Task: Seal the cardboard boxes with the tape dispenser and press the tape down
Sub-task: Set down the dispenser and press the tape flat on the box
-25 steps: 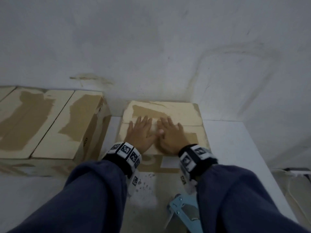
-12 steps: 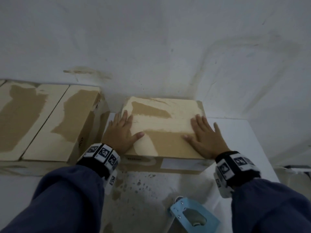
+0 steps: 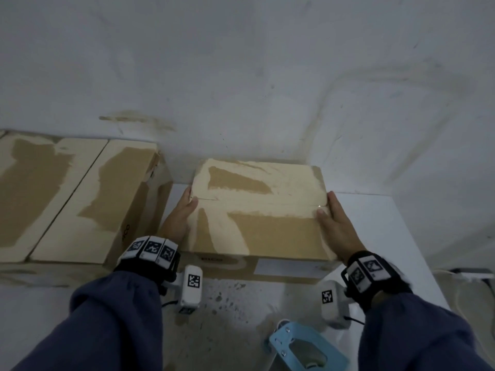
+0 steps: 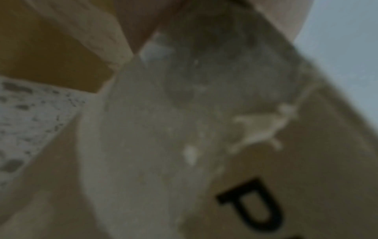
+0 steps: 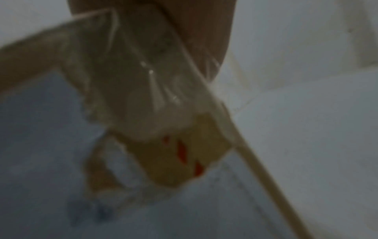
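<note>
A small cardboard box [image 3: 267, 231] stands on the white table [image 3: 388, 236], its flaps closed along a seam covered with clear tape [image 3: 257, 202]. My left hand [image 3: 180, 215] lies flat against the box's left end, thumb on the top edge. My right hand [image 3: 334, 220] lies flat against the right end, thumb on top by the seam. Both wrist views are blurred; the left one shows the box's side [image 4: 306, 161], and the right one shows clear tape [image 5: 143, 77] running down the box's end. The light-blue tape dispenser [image 3: 308, 349] lies on the table near me, touched by neither hand.
A larger cardboard box [image 3: 69, 199] stands close on the left, leaving a narrow gap where my left hand is. A grey wall [image 3: 241, 76] rises just behind both boxes. The table's right edge runs near a power strip [image 3: 474, 274] on the floor.
My hands slid apart from the middle of the box top, out along the seam, and now sit over its left and right ends.
</note>
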